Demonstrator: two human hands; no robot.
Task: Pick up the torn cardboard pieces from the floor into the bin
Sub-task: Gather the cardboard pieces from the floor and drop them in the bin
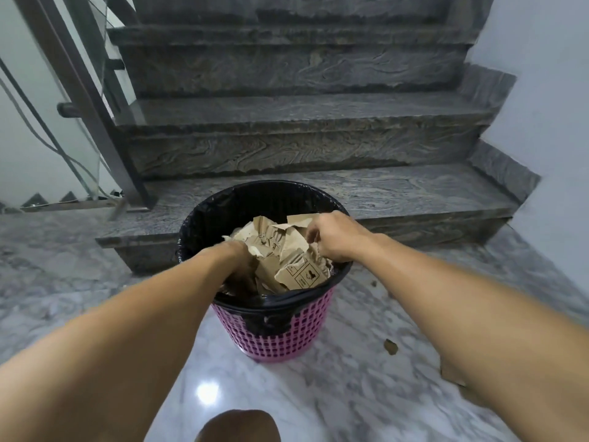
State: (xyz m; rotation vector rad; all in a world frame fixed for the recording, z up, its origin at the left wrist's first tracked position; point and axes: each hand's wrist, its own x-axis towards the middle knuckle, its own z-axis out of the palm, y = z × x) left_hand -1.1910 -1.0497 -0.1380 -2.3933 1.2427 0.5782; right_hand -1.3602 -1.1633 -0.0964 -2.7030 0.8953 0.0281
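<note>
Grey veined stone stairs (302, 129) climb away at twelve o'clock, with a metal and glass railing (83, 100) at ten o'clock and a pale wall (548, 90) at two o'clock. Below them lies the glossy marble floor (318, 393). At its centre stands the pink mesh bin (271, 333), lined with a black bag (242, 199) folded over the rim, touching the lowest step. Crumpled torn cardboard pieces (287, 250) fill the bin to the rim, one showing printed handling symbols. The left hand (240, 269) is pushed down inside the bin at its seven o'clock edge, fingers buried among the cardboard, so whether it grips anything cannot be told. The right hand (334, 237) sits over the bin's three o'clock rim, fingers curled closed on the top of the cardboard. On the floor at four o'clock from the bin lie a tan cardboard scrap (451, 374), partly hidden under the right forearm, and a smaller scrap (390, 346)
</note>
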